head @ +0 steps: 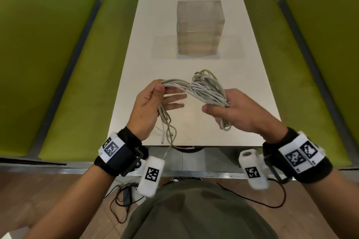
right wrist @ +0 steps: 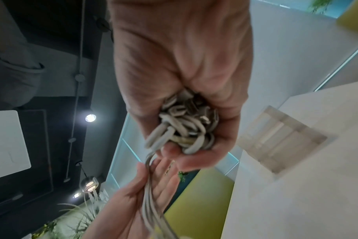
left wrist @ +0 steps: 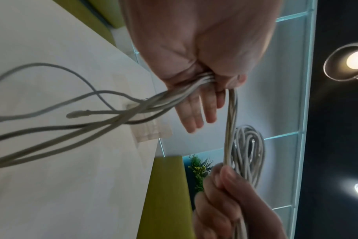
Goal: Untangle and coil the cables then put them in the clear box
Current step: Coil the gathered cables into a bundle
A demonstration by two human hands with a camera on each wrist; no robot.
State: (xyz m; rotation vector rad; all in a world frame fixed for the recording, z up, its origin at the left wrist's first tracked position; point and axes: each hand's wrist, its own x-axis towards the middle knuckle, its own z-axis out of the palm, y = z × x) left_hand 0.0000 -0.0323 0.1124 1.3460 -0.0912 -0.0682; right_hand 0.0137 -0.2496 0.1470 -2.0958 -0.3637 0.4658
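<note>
A bundle of grey cables (head: pixel 207 87) hangs over the near end of the white table (head: pixel 248 83). My right hand (head: pixel 233 108) grips the coiled part in its fist; the wrist view shows the loops (right wrist: pixel 184 126) packed in the palm. My left hand (head: pixel 149 101) pinches several strands (left wrist: pixel 174 98) between thumb and palm, its other fingers held straight. Those strands run taut across to the coil. Loose ends (head: pixel 167 124) trail from the left hand down past the table edge. The clear box (head: pixel 200 27) stands farther back on the table, with nothing visible inside.
Green upholstered benches flank the table on the left (head: pixel 68 83) and right (head: pixel 314 64). Thin black wires (head: pixel 120 200) lie on the wooden floor by my legs. A glass partition (left wrist: pixel 286 113) rises behind the far end.
</note>
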